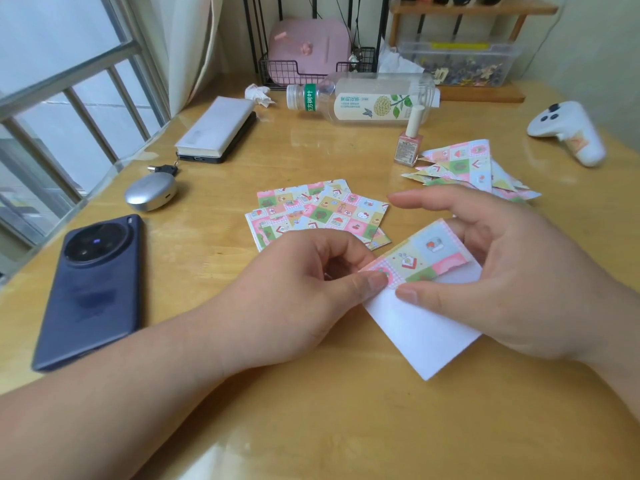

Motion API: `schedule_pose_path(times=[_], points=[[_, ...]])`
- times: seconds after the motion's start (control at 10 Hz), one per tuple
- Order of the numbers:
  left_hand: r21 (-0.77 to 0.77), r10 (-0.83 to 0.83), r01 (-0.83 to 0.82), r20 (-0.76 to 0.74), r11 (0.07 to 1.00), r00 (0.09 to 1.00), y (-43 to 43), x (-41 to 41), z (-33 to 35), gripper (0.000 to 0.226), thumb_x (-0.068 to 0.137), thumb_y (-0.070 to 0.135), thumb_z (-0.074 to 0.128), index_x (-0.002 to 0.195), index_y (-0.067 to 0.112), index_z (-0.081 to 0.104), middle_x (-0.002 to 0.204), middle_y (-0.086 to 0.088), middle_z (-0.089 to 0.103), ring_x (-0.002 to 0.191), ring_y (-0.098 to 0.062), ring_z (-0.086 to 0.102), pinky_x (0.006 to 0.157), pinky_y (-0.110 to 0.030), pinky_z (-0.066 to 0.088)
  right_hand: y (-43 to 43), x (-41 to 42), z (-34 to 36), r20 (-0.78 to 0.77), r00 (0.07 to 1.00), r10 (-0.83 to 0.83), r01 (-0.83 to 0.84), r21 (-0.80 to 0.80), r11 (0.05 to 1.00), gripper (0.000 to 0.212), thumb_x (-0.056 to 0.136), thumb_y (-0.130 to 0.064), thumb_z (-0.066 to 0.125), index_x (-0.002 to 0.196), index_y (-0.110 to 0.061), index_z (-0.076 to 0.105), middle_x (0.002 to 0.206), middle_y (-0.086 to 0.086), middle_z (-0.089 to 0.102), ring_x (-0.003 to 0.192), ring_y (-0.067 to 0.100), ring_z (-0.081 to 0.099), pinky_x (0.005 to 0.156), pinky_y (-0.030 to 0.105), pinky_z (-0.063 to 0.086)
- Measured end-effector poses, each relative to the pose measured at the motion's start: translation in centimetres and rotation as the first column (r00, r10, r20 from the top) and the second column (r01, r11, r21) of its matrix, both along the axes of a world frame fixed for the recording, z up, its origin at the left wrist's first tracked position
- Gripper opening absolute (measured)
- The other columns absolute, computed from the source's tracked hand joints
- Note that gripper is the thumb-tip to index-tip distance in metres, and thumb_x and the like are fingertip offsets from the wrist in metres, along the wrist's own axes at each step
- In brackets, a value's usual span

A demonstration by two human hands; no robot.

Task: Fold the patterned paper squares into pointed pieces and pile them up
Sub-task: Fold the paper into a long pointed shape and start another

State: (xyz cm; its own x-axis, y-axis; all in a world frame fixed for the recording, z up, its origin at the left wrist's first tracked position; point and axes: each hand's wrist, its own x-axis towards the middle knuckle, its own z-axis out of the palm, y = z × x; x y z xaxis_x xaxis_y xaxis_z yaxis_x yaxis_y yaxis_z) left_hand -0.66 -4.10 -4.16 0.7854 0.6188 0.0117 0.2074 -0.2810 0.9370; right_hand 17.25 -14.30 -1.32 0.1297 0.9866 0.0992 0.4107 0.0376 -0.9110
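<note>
While you fold paper square (420,327) at worktop (194,265) front, left hand (304,289) grip pinches flap corner so crease lines up; right hand (526,271) grip pinches edge beside it. Folded pile (467,168) sits far right.

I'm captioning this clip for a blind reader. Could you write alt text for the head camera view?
A left hand and a right hand pinch a patterned paper square, partly folded with its white back showing, over a wooden table. Behind lie a fan of flat squares and, further right, a pile of folded pointed pieces.
</note>
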Motion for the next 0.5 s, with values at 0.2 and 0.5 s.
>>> schedule_pose_path(times=[0.2,0.5], points=[[0.035,-0.024,0.024,0.013,0.999,1.000,-0.5,0.1,-0.4,0.018,0.088,0.037,0.065,0.085,0.020,0.069,0.074,-0.009,0.069,0.061,-0.021,0.056,0.058,-0.043,0.047,-0.1,-0.6,0.2,0.016,1.000,-0.017,0.018,-0.017,1.000,0.088,0.074,0.002,0.080,0.134,-0.054,0.047,0.093,-0.012,0.077,0.082,0.012,0.075,0.074,0.028,0.061],[0.087,0.014,-0.018,0.052,0.996,0.999,-0.9,0.3,-0.3,0.012,0.084,0.034,0.066,0.080,0.023,0.067,0.069,-0.002,0.067,0.057,-0.012,0.053,0.057,-0.029,0.041,-0.5,-0.7,1.4,0.235,0.972,-0.013,0.024,-0.044,0.999,0.086,0.072,-0.016,0.086,0.142,-0.044,0.045,0.084,-0.023,0.074,0.073,0.013,0.070,0.069,0.024,0.058]])
